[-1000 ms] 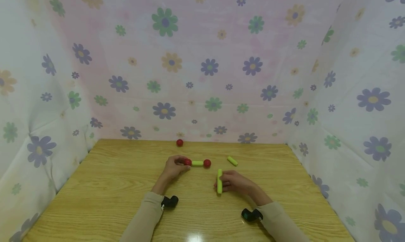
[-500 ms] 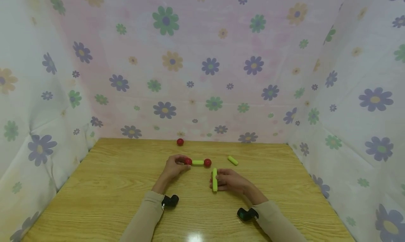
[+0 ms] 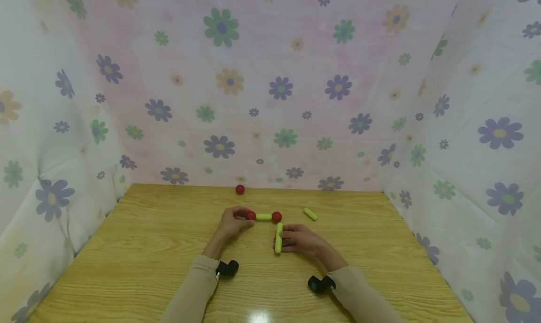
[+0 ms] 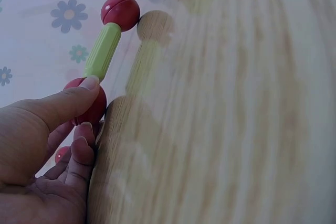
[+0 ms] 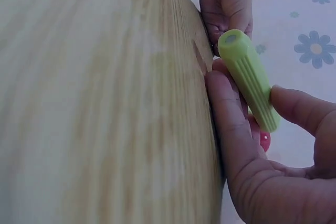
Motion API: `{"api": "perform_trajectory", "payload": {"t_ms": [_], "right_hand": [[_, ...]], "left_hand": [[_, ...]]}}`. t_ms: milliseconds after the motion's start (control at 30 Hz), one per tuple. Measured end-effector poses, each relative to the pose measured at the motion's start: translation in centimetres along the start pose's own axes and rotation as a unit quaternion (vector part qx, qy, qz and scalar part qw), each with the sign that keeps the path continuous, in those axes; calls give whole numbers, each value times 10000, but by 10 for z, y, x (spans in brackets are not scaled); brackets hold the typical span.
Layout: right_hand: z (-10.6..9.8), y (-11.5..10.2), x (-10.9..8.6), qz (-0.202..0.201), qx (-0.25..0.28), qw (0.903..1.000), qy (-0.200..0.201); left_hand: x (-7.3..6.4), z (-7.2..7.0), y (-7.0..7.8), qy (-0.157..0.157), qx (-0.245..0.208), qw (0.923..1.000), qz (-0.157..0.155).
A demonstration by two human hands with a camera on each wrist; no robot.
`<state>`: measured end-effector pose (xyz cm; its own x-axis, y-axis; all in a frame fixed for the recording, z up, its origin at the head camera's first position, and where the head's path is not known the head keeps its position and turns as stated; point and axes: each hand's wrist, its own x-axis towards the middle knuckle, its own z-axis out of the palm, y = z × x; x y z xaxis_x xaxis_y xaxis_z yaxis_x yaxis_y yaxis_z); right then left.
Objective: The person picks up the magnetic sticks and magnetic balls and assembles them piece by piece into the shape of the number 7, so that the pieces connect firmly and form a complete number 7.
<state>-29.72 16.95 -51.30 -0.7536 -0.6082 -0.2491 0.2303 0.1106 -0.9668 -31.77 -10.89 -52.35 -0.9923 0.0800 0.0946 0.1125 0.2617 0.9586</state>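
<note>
My left hand (image 3: 231, 222) pinches a red ball (image 4: 93, 107) between thumb and fingers. That ball is joined to a short yellow-green ribbed rod (image 4: 103, 51), whose other end carries a second red ball (image 3: 276, 216); the joined piece lies on the table. In my right hand (image 3: 302, 241) the thumb and fingers hold a longer yellow-green rod (image 3: 278, 238), pointing away from me. Its far end is close to the second ball; whether they touch I cannot tell. A grey disc (image 5: 231, 39) shows in the rod's near end in the right wrist view.
A loose red ball (image 3: 240, 189) sits near the back edge of the wooden table (image 3: 160, 248). Another short yellow-green rod (image 3: 310, 214) lies to the right of the joined piece. Flower-patterned cloth (image 3: 285, 111) stands around the table's back and sides.
My right hand has moved left with the longer rod, bringing it beneath the right-hand red ball in the head view. My left hand and the joined piece have stayed in place.
</note>
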Motion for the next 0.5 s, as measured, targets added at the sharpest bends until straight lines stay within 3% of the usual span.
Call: {"api": "perform_trajectory", "payload": {"t_ms": [233,500], "right_hand": [[9,-3,11,248,235,9969,706],[15,-7,16,505,321,9936,955]], "left_hand": [[3,1,-2,55,75,9999,-66],[2,1,-2,11,79,10000,31]]}}
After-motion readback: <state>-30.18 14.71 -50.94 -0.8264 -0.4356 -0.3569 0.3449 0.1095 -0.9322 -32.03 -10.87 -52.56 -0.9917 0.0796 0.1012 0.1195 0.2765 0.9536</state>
